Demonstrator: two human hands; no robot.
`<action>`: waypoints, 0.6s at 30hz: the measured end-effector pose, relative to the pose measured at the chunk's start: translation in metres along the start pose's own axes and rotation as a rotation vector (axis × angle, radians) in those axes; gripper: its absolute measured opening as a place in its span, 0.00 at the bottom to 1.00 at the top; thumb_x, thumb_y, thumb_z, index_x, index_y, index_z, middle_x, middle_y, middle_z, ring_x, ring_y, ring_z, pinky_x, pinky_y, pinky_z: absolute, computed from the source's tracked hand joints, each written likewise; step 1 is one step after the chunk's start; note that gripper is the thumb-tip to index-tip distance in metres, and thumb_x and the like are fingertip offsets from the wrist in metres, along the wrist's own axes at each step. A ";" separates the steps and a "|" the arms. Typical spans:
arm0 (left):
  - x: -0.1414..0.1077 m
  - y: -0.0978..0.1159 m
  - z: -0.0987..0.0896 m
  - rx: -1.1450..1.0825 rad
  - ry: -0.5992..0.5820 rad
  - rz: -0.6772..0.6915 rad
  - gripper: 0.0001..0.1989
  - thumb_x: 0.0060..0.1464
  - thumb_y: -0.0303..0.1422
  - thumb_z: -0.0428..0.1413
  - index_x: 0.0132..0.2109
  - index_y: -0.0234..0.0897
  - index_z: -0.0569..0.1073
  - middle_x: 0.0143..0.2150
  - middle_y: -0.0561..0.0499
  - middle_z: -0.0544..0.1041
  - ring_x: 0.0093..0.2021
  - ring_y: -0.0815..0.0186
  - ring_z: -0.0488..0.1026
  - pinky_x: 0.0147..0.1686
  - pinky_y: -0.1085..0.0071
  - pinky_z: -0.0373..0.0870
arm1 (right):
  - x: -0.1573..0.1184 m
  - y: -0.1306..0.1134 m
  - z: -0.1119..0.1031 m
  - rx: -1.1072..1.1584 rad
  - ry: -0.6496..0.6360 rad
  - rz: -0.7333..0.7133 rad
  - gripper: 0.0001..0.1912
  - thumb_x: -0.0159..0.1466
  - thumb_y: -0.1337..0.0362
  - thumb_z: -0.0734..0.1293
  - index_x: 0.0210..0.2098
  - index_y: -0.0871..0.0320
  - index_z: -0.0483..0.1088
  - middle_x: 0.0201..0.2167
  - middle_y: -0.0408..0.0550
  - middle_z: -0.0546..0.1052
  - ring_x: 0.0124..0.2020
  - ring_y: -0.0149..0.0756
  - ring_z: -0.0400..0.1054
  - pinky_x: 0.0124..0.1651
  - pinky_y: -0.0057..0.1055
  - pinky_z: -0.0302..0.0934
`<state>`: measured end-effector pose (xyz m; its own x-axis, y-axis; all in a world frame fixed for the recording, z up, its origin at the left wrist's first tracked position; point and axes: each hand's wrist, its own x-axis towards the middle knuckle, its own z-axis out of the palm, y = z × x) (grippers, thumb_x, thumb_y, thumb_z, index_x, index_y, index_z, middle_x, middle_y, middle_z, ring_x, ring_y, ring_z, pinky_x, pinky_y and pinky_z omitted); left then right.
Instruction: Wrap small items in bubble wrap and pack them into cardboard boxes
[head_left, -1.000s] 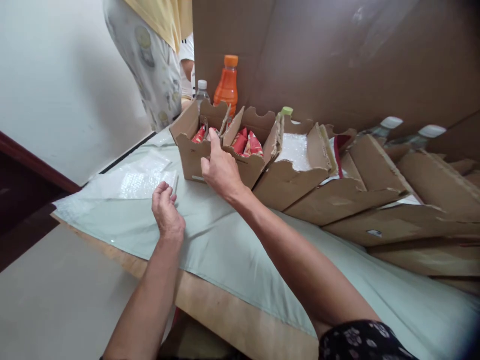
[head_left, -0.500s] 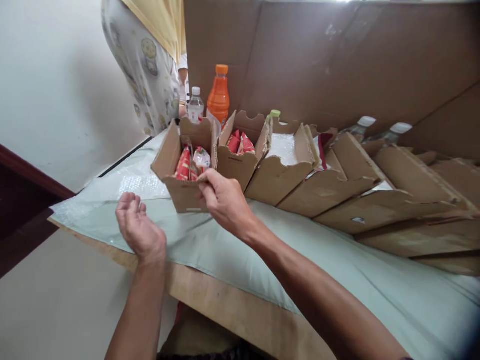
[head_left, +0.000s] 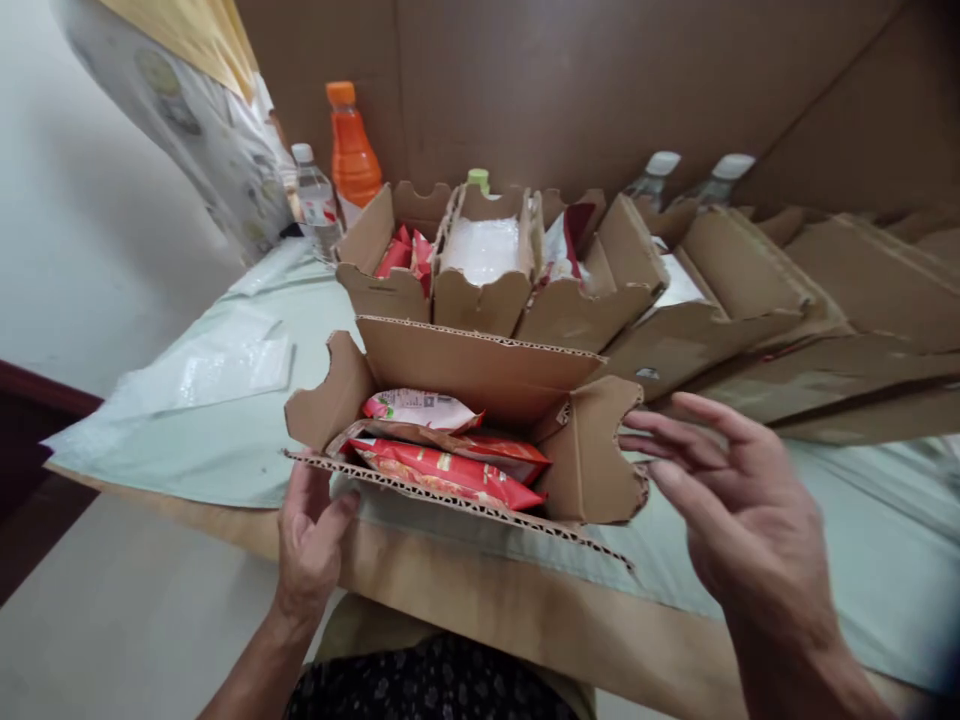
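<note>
An open cardboard box (head_left: 480, 350) lies lengthwise in front of me near the table's front edge. Inside are a red snack packet (head_left: 450, 472) and a white-and-pink packet (head_left: 420, 408), with another red-brown one between them. My left hand (head_left: 311, 535) grips the box at its near left corner, fingers partly hidden beneath the cardboard. At the box's right end is my right hand (head_left: 739, 500), its fingers apart, fingertips close to the notched end wall; whether they touch it is unclear.
Behind stands a row of cardboard boxes (head_left: 390, 290) with packets. An orange bottle (head_left: 354, 160) and a clear bottle (head_left: 316, 200) stand at the back left. Bubble wrap (head_left: 217, 365) lies on the green-covered table (head_left: 225, 470). A person (head_left: 187, 120) stands at the back left.
The leftmost box has come out of the row toward me and been turned sideways. My left hand has taken hold of it. My right hand has let go of its edge and moved right, opening.
</note>
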<state>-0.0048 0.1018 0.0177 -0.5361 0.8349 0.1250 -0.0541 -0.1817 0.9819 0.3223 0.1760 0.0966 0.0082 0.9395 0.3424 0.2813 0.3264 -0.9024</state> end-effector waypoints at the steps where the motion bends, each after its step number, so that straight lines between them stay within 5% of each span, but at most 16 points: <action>1: -0.005 0.000 0.003 0.016 -0.050 -0.029 0.26 0.56 0.36 0.65 0.61 0.45 0.74 0.59 0.46 0.78 0.64 0.52 0.72 0.66 0.57 0.68 | -0.011 0.006 -0.007 0.018 -0.059 0.023 0.29 0.68 0.56 0.70 0.67 0.44 0.64 0.57 0.50 0.80 0.53 0.42 0.78 0.45 0.34 0.76; 4: -0.010 0.004 0.013 0.056 -0.122 -0.055 0.28 0.55 0.37 0.65 0.62 0.43 0.72 0.61 0.44 0.77 0.64 0.50 0.73 0.65 0.55 0.69 | -0.039 0.021 -0.010 -0.074 -0.311 0.081 0.35 0.65 0.49 0.72 0.69 0.48 0.63 0.65 0.56 0.74 0.61 0.48 0.74 0.52 0.39 0.76; 6: -0.009 0.008 0.025 0.054 -0.129 -0.033 0.30 0.56 0.36 0.64 0.65 0.42 0.70 0.63 0.43 0.75 0.64 0.50 0.72 0.66 0.55 0.69 | -0.048 0.031 -0.001 -0.193 -0.371 0.097 0.33 0.63 0.45 0.73 0.62 0.53 0.70 0.59 0.57 0.78 0.56 0.51 0.76 0.52 0.41 0.75; 10: -0.001 0.009 0.062 0.124 -0.286 0.027 0.36 0.57 0.35 0.60 0.71 0.39 0.60 0.69 0.40 0.69 0.70 0.48 0.66 0.71 0.51 0.61 | -0.041 0.049 0.010 -0.374 -0.146 0.107 0.21 0.63 0.43 0.69 0.41 0.54 0.75 0.37 0.53 0.83 0.37 0.48 0.79 0.34 0.37 0.72; 13: 0.012 0.009 0.084 0.318 -0.534 0.127 0.41 0.56 0.33 0.58 0.75 0.39 0.54 0.73 0.38 0.64 0.73 0.48 0.62 0.72 0.47 0.59 | -0.032 0.055 0.004 -0.410 0.054 0.183 0.15 0.62 0.49 0.69 0.42 0.51 0.72 0.39 0.53 0.82 0.37 0.48 0.80 0.31 0.36 0.69; 15: 0.024 0.008 0.085 0.486 -0.635 0.222 0.39 0.56 0.31 0.57 0.74 0.41 0.57 0.73 0.39 0.65 0.72 0.47 0.64 0.71 0.45 0.62 | -0.033 0.057 -0.002 -0.418 0.130 0.249 0.14 0.61 0.52 0.70 0.44 0.49 0.71 0.42 0.54 0.81 0.40 0.49 0.80 0.33 0.38 0.69; 18: 0.051 0.003 0.060 0.724 -0.577 0.374 0.27 0.58 0.33 0.58 0.64 0.44 0.71 0.69 0.41 0.71 0.71 0.45 0.65 0.67 0.41 0.65 | -0.042 0.062 -0.007 -0.458 0.108 0.302 0.12 0.61 0.53 0.70 0.42 0.46 0.70 0.39 0.53 0.81 0.35 0.49 0.78 0.33 0.42 0.68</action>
<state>0.0178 0.1750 0.0356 0.0875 0.9482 0.3055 0.6639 -0.2842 0.6917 0.3462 0.1561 0.0287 0.2447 0.9604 0.1331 0.6390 -0.0565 -0.7671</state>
